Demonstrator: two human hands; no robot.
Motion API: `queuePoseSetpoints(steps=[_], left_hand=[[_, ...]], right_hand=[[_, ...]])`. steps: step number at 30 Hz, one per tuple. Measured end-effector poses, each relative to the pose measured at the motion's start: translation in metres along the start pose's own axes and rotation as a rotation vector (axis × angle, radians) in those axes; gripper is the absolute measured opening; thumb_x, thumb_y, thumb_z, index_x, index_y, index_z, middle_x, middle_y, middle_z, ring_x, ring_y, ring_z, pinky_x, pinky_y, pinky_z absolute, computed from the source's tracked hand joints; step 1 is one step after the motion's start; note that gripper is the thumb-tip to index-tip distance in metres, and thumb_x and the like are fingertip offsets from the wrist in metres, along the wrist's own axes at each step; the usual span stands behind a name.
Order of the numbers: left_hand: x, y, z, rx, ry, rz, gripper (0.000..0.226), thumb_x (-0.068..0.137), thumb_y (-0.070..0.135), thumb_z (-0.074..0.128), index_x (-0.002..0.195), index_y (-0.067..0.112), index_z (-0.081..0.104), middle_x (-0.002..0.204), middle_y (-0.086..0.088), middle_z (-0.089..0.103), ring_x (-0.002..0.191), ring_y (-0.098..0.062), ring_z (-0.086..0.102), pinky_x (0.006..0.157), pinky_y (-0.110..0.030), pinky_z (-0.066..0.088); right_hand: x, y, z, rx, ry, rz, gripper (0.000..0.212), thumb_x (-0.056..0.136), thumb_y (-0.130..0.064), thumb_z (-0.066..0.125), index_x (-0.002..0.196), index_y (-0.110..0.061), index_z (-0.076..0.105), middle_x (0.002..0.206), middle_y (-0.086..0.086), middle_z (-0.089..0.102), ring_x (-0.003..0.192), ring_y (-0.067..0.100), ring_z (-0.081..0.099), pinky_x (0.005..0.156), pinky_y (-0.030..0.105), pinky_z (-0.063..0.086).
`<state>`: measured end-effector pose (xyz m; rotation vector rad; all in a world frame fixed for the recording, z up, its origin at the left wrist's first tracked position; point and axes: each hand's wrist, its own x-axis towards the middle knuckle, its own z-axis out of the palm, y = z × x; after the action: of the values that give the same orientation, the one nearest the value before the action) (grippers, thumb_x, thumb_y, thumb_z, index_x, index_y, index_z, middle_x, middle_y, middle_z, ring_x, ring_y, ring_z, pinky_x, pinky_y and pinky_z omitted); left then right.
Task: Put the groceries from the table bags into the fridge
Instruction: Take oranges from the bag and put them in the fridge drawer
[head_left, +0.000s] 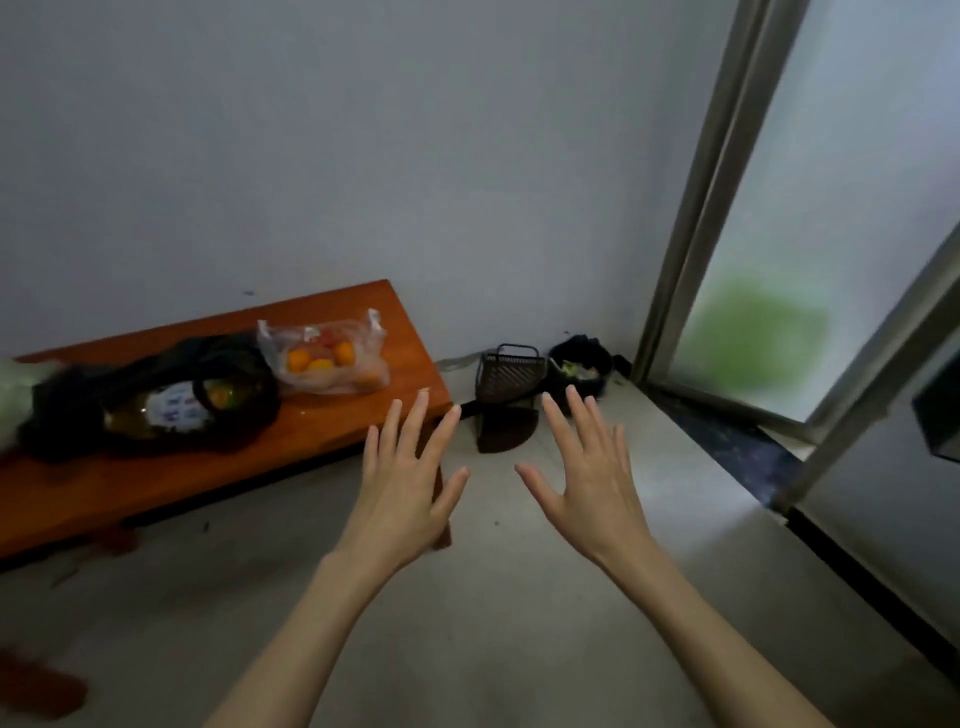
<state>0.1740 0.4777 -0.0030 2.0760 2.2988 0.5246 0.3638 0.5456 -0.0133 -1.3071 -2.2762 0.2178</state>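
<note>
Two bags (218, 384) lie along table (410, 332), bottle (156, 415) prob. sideways.

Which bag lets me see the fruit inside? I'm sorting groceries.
The clear bag, at the table's far end; the black bag beside it is opaque.

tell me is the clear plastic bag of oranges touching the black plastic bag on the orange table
Cannot tell. In the head view the clear plastic bag of oranges overlaps the black plastic bag at its left edge, but the blur hides any contact or gap.

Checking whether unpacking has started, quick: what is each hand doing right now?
Left hand: open, fingers spread, holding nothing.
Right hand: open, fingers spread, holding nothing.
</note>
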Motion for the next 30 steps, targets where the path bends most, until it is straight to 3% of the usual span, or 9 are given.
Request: queuePoseSetpoints(steps=[3,7,15,19,21,23,26,30], left_hand=[[0.033,-0.039,-0.010,0.015,-0.028,-0.089,0.062,0.096,0.050,0.030,0.146,0.039,-0.005,0.156,0.004,-0.018,0.141,-0.018,-0.023,0.116,-0.043,-0.008],[0.069,-0.091,-0.017,0.033,-0.005,-0.171,0.061,0.095,0.054,0.026,0.147,0.038,-0.003,0.157,0.003,-0.014,0.142,-0.018,-0.019,0.116,-0.043,-0.006],[0.114,-0.176,-0.005,-0.024,-0.068,-0.297,0.059,0.097,0.048,0.030,0.148,0.034,0.004,0.157,0.002,-0.012,0.143,-0.018,-0.014,0.116,-0.040,-0.002],[0.146,-0.235,0.011,-0.047,-0.103,-0.312,0.058,0.097,0.049,0.029,0.148,0.034,0.008,0.158,0.002,-0.009,0.144,-0.019,-0.013,0.116,-0.042,-0.001],[0.173,-0.268,0.021,-0.051,-0.113,-0.287,0.056,0.097,0.049,0.030,0.148,0.034,0.012,0.158,0.002,-0.006,0.144,-0.021,-0.012,0.116,-0.044,0.000],[0.201,-0.299,0.032,-0.040,-0.123,-0.247,0.055,0.097,0.048,0.032,0.147,0.033,0.018,0.158,0.001,-0.001,0.145,-0.022,-0.010,0.116,-0.046,0.002],[0.238,-0.343,0.046,0.012,-0.146,-0.201,0.049,0.097,0.036,0.042,0.143,0.022,0.034,0.155,-0.005,0.019,0.145,-0.029,0.006,0.114,-0.051,0.012],[0.274,-0.388,0.067,0.142,-0.170,-0.104,0.044,0.073,0.016,0.075,0.115,0.011,0.063,0.120,-0.014,0.062,0.120,-0.037,0.052,0.094,-0.054,0.044]], right_hand=[[0.059,-0.013,0.023,0.010,-0.030,-0.063,0.076,0.083,-0.064,0.023,0.148,-0.026,0.016,0.157,0.005,0.013,0.145,0.022,0.005,0.114,0.046,0.003],[0.126,-0.038,0.050,0.054,-0.062,-0.154,0.077,0.081,-0.065,0.020,0.148,-0.026,0.015,0.157,0.005,0.013,0.145,0.022,0.005,0.112,0.042,-0.002],[0.212,-0.077,0.115,0.087,-0.161,-0.262,0.079,0.081,-0.067,0.019,0.149,-0.028,0.010,0.158,0.002,0.009,0.145,0.020,0.002,0.115,0.047,0.003],[0.250,-0.099,0.158,0.076,-0.183,-0.297,0.076,0.082,-0.064,0.022,0.148,-0.028,0.013,0.157,0.003,0.012,0.144,0.018,0.002,0.113,0.041,0.000],[0.273,-0.112,0.183,0.091,-0.191,-0.294,0.074,0.084,-0.061,0.025,0.148,-0.025,0.017,0.156,0.005,0.016,0.142,0.017,0.004,0.112,0.039,0.003],[0.300,-0.125,0.212,0.108,-0.191,-0.285,0.068,0.088,-0.054,0.029,0.146,-0.020,0.025,0.153,0.009,0.026,0.142,0.022,0.019,0.114,0.042,0.014],[0.341,-0.145,0.256,0.165,-0.186,-0.265,0.047,0.094,-0.033,0.038,0.134,-0.011,0.046,0.137,0.013,0.049,0.127,0.029,0.046,0.104,0.045,0.041],[0.368,-0.156,0.309,0.150,-0.329,-0.186,0.032,0.093,-0.009,0.044,0.121,-0.005,0.057,0.125,0.014,0.056,0.110,0.033,0.054,0.089,0.041,0.048]])
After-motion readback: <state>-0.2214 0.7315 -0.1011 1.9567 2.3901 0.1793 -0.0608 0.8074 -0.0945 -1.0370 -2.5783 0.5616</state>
